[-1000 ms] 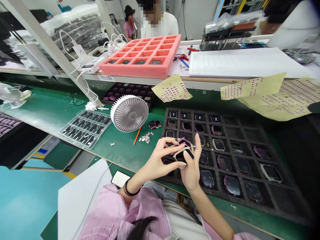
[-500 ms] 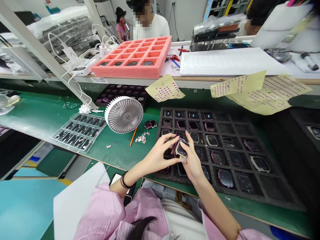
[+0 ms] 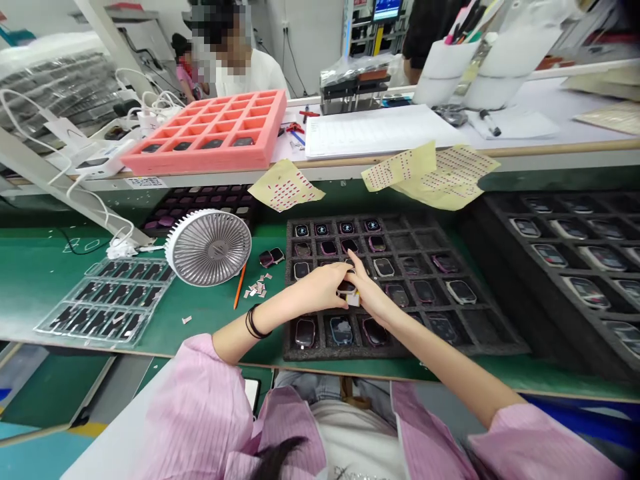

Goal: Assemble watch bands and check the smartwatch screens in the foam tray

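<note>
My left hand (image 3: 323,288) and my right hand (image 3: 371,293) meet over a dark foam tray (image 3: 473,327), both closed around one smartwatch (image 3: 347,287). Fingers cover most of the watch. A small white piece (image 3: 353,299) with a yellow edge shows at its lower side; I cannot make out what it is. Around the hands, smartwatch bodies without straps lie in the tray's compartments. In the back row, a watch (image 3: 347,228) and its neighbours have lit faces. Below my hands, a watch with a bluish screen (image 3: 341,329) sits in the front row.
A white fan (image 3: 209,247) stands left of the tray, near an orange stick (image 3: 240,287) and small loose pieces (image 3: 257,287). A clear plastic tray (image 3: 107,293) lies farther left. On the shelf sits a pink foam tray (image 3: 200,160). Another watch tray (image 3: 545,267) is at right. A person faces me.
The view has swung right, bringing the right-hand watch tray further in. My fingers have closed more around the watch, and its screen, visible before, is now mostly hidden.
</note>
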A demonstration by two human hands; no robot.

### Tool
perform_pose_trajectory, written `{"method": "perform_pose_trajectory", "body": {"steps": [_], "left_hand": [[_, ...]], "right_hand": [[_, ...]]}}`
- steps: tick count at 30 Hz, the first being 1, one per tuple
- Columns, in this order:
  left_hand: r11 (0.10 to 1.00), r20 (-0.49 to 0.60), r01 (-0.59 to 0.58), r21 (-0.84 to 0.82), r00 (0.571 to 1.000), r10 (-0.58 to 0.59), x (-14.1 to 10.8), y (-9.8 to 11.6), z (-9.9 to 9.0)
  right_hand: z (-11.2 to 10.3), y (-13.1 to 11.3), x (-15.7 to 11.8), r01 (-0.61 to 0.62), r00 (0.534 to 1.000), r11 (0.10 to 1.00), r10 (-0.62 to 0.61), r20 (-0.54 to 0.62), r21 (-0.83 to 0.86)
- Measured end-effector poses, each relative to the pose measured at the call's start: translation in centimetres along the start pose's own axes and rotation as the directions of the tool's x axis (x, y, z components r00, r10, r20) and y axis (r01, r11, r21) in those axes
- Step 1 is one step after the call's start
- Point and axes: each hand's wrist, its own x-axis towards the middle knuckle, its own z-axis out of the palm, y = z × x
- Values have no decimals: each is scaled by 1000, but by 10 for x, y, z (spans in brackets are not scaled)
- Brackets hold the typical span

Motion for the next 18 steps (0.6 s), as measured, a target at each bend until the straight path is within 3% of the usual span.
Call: {"method": "perform_pose_trajectory", "body": {"steps": [9, 18], "left_hand": [[997, -98, 72, -4, 993, -72, 30, -16, 8], [995, -150, 87, 57, 986, -78, 49, -27, 23]], "right_hand": [[-14, -14, 31, -9, 999, 993, 14, 47, -118], [-19, -10, 43, 41, 999, 992, -37, 36, -121]]}}
